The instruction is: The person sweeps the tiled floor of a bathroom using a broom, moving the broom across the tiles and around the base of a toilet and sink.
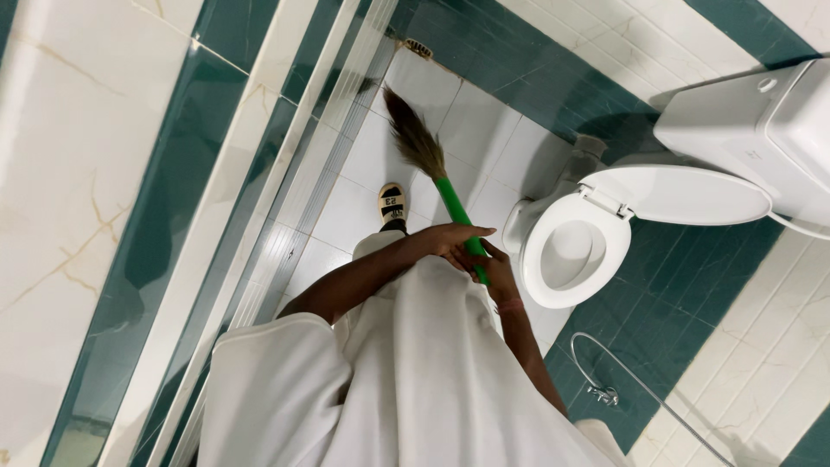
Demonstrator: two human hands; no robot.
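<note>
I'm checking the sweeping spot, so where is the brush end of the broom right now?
In the head view, the broom's brush end lies on the white floor tiles near the top centre, beyond the sandalled foot and left of the toilet.

The person wears a loose white garment (415,380) with short, wide sleeves that end near the elbows. A thin pink band (510,305) circles the right wrist. One foot shows a black-and-white strapped sandal (392,206).

A green-handled broom (456,210) with brown bristles, a white toilet (577,242), and teal-and-white walls (156,216).
</note>
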